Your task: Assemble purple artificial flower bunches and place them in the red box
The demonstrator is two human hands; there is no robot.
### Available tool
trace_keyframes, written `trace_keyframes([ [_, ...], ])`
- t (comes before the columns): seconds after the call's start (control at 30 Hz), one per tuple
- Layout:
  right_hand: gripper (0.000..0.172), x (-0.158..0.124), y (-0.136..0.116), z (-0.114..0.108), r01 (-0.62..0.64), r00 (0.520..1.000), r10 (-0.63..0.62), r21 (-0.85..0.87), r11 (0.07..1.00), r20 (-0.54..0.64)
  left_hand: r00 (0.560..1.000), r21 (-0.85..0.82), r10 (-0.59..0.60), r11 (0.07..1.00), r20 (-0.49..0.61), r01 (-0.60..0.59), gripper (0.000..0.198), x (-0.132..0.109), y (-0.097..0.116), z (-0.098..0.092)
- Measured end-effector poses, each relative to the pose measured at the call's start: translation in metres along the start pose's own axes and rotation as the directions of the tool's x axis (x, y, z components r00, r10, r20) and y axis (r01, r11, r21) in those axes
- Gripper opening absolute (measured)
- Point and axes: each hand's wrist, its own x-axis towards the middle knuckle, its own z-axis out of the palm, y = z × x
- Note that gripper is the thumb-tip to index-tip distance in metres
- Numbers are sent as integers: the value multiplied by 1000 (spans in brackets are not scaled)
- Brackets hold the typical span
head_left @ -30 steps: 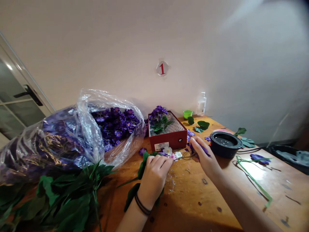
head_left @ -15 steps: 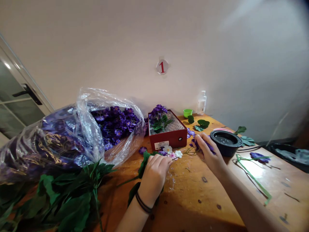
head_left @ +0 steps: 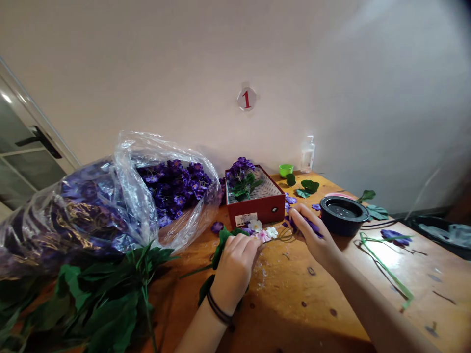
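Note:
My left hand [head_left: 235,260], with dark bands at the wrist, is closed around a green artificial leaf stem [head_left: 221,245]; its fingertips are mostly hidden from me. My right hand [head_left: 312,233] is closed on a bunch of purple artificial flowers [head_left: 311,226]. Thin stems [head_left: 283,236] run from that bunch towards the fingers of my left hand. Between the hands lie small white and pink flowers [head_left: 263,235], just in front of a red shoebox [head_left: 255,211]. Inside the box rests a purple flower spray with green leaves [head_left: 245,186].
A clear plastic bag [head_left: 91,211] of purple flowers fills the left, with loose green leaves [head_left: 110,304] before it. On the right stand a dark round pot [head_left: 344,228], a cord and a black tray [head_left: 441,245]. A green cup [head_left: 286,170] and a bottle [head_left: 307,154] are behind.
My right hand has shifted slightly left with the purple flowers, bringing their stems closer to my left hand. A purple petal beside the pot has come into view. My left hand stays almost still.

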Motion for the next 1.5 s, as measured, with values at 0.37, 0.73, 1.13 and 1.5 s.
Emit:
trace_keyframes([
  [0.37, 31, -1, 2, -1, 1, 1000, 0, -33, 999, 2, 999, 54, 43, 998, 14, -44, 20, 1, 0, -1],
  [0.73, 27, -2, 6, 3, -9, 1000, 8, -61, 998, -17, 999, -91, -33, 995, 5, 33, 14, 1, -1, 2],
  [1.13, 25, 2, 14, 0, 33, 999, -31, -182, 983, 16, 817, -943, -480, -241, 321, 229, 45, 18, 8, -24],
  [1.5, 26, 2, 18, 0, -2, 1000, 5, -171, 985, 16, 822, -936, -449, -216, 349, 280, 50, 15, 5, -22],
])
